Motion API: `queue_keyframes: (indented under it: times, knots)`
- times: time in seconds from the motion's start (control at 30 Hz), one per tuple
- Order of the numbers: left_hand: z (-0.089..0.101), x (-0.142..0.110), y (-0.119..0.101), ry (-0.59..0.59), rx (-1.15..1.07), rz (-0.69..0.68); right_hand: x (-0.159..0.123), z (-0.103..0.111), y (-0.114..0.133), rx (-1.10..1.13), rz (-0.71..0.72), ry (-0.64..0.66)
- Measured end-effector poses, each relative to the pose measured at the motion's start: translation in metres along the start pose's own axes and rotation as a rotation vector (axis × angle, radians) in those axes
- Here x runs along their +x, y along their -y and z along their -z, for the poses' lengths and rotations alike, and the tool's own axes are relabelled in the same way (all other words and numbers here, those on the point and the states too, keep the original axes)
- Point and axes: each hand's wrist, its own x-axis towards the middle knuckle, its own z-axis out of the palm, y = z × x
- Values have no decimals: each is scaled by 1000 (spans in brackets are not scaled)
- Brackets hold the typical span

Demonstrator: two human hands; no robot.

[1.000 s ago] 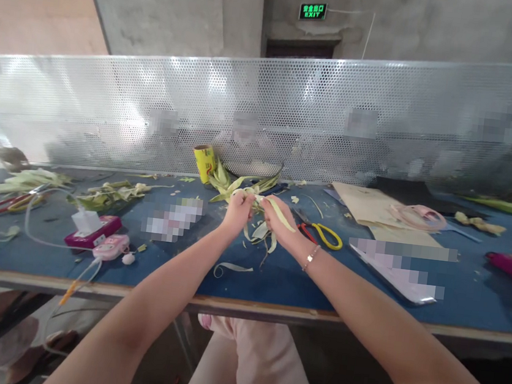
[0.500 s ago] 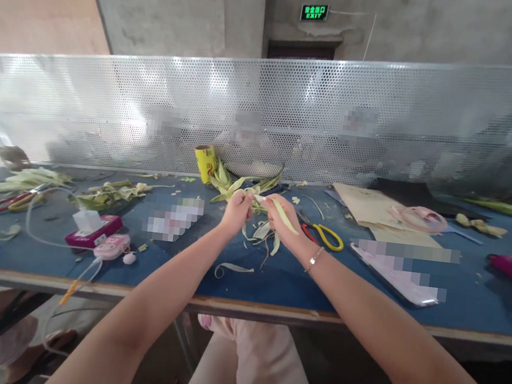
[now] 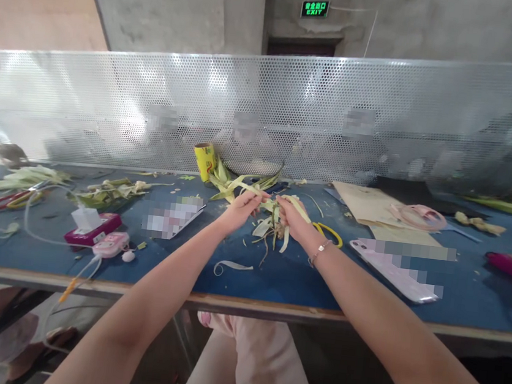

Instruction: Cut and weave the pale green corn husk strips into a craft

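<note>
My left hand (image 3: 241,210) is closed in a pinch just above the middle of the table, with a pale corn husk strip (image 3: 249,187) at its fingertips. A short gap to the right, my right hand (image 3: 294,218) closes around another pale green husk strip (image 3: 299,207), whose end lies over the back of the hand. Between and below the hands sits a tangle of curled husk scraps (image 3: 263,227), partly hidden by the right fingers. More green husks (image 3: 224,182) lie behind the left hand. A yellow-handled tool (image 3: 334,234) is mostly covered by my right hand.
A yellow tube (image 3: 204,162) stands by the perforated metal screen (image 3: 192,104). To the left are a phone (image 3: 172,218), a magenta box (image 3: 92,232) with a cabled charger, and red-handled scissors (image 3: 10,200). At right lie another phone (image 3: 395,272), beige sheets (image 3: 363,205) and a pink tape roll (image 3: 419,217).
My hands were close together on the husk strip and have moved apart. The right hand shifted right, over the yellow-handled tool. More of the scraps between them now shows.
</note>
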Motion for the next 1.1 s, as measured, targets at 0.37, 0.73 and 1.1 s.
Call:
queue_keyframes:
  times: [0.37, 0.73, 1.1]
  knots:
    - [-2, -1, 2, 33, -127, 70, 0, 0, 1, -14, -135, 102]
    - [3, -4, -4, 148, -31, 135, -6, 2, 10, 92, -140, 201]
    - [3, -1, 1, 81, -1, 149, -3, 3, 9, 107, -121, 231]
